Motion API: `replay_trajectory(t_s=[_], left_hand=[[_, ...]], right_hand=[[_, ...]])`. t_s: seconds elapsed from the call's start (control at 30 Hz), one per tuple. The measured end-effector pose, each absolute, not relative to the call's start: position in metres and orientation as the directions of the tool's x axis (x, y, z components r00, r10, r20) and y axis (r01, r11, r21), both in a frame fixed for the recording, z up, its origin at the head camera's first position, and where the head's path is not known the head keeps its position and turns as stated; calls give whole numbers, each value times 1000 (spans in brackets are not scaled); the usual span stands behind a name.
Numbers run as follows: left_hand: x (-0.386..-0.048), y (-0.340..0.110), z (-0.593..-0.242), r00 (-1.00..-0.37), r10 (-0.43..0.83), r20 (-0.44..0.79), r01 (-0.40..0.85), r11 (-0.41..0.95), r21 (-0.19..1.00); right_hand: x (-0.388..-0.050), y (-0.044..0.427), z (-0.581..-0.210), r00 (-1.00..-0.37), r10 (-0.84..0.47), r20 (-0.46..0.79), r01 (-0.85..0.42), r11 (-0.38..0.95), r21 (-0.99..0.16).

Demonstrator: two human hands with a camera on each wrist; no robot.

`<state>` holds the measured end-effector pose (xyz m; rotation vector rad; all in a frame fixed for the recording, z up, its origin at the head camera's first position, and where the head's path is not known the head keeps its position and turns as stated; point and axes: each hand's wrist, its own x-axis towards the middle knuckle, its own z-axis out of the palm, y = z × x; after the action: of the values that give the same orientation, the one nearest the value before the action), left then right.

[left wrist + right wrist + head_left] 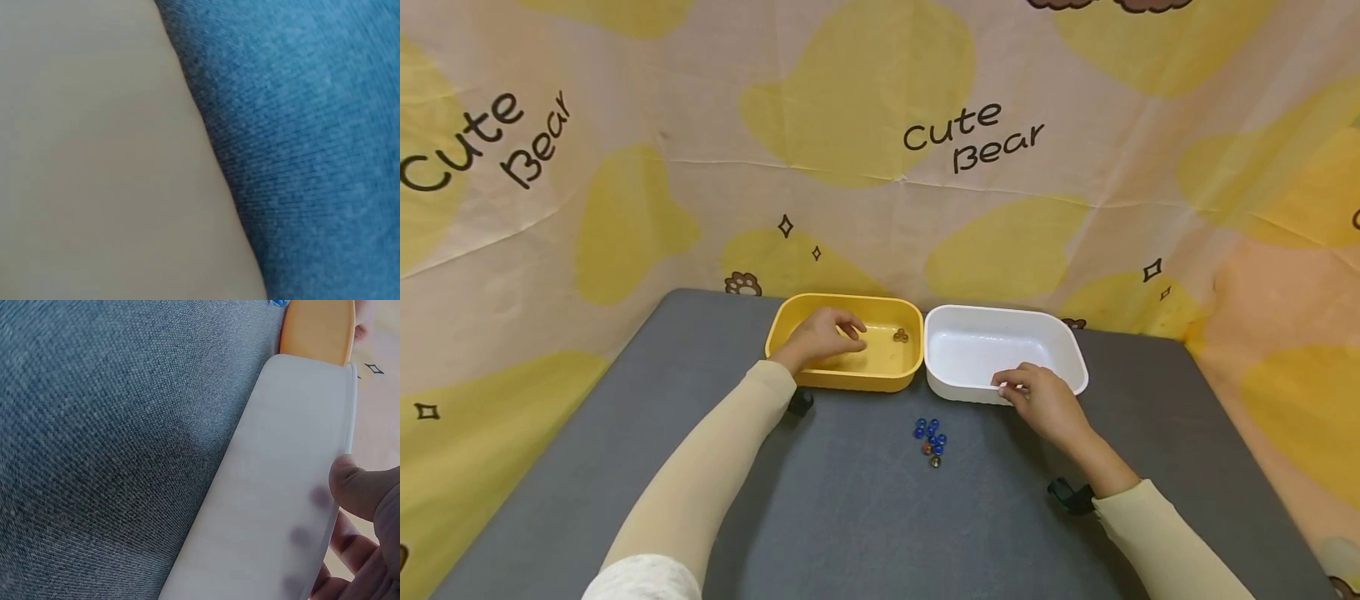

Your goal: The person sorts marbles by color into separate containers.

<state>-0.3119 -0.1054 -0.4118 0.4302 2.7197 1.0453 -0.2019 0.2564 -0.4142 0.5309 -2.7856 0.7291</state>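
Observation:
My left hand [823,335] hovers in the yellow plastic box [842,381], its fingers loosely bent and apart from the thumb, with nothing seen between them. A small cluster of amber marbles [900,335] lies at that box's right end. With my right hand [1043,402] I pinch the front rim of the white plastic box [958,392]. The right wrist view has the thumb [356,487] at the rim's outer side and darker fingertip shapes showing through the white wall. Several blue marbles [932,439], a reddish one [927,448] and a glassy one [936,462] lie on the table before the boxes.
Both boxes stand side by side near the back edge of the grey table [865,517]. A patterned cloth [850,208] hangs right behind it. Dark wrist straps [1070,497] sit under my forearms. The left wrist view holds only sleeve [112,162] and tabletop fabric [312,156].

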Motion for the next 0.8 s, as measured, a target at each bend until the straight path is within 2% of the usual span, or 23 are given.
replay_trajectory(t_s=[0.27,0.8], left_hand=[[-306,-107,-407,-951,307,-45,182,671,719],[-290,-114,-398,-967,253,-25,168,707,688]], right_hand=[[-201,257,-413,-912,-291,288,-394,816,-424],[-202,256,-413,-912,-292,288,-396,813,-428]])
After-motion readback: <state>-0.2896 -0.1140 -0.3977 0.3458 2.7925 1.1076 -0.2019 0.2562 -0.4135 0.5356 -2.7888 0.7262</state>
